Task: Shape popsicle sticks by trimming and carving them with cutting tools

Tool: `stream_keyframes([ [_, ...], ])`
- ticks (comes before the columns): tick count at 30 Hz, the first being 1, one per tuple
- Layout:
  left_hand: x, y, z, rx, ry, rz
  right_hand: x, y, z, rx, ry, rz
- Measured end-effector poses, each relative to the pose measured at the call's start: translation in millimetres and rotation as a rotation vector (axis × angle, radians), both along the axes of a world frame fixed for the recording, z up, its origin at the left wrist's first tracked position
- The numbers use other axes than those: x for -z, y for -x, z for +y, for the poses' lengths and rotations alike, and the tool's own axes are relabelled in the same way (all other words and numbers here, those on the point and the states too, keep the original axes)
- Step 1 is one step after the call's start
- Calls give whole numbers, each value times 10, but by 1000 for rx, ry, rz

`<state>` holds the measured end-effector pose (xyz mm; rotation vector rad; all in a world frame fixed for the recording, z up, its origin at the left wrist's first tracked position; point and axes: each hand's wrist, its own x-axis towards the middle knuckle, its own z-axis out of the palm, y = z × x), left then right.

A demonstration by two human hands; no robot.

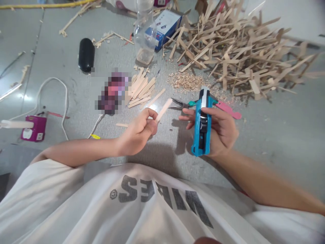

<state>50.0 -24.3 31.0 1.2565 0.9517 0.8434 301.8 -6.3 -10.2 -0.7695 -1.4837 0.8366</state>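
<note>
Pinched between the thumb and fingers of my left hand (139, 130) is a flat wooden craft stick (164, 109), its rounded end pointing up and to the right. My right hand (223, 130) holds a blue utility knife (202, 125) upright, with a short length of blade out at the top. Some fingers of this hand stretch out behind the knife. Pliers with green on the handles (180, 104) lie on the table beyond, partly hidden by the knife and fingers. Past my left hand lies a small pile of craft sticks (141, 88).
A big heap of wooden sticks (228, 51) covers the far right, with wood shavings (188, 81) before it. Nearby stand a clear bottle (145, 37) and a blue box (167, 27). A black case (86, 55), a purple adapter (34, 128) with a white cable and a pink tool (228, 109) lie around.
</note>
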Motion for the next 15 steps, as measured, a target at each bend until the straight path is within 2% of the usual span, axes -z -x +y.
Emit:
stream_keyframes([
  [3,-109,-105,-30,-20,189,-116,-140,5,35,-107,51,104],
  [6,-107,-236,-14,-105,261,-160,-225,81,64,-9,120,64],
  [8,-47,-320,29,-168,252,-183,-238,167,76,50,195,44],
  [12,107,-397,147,-282,202,-149,-180,313,97,-26,293,53],
  [15,168,-363,200,-320,175,-122,-95,349,97,-82,357,23],
])
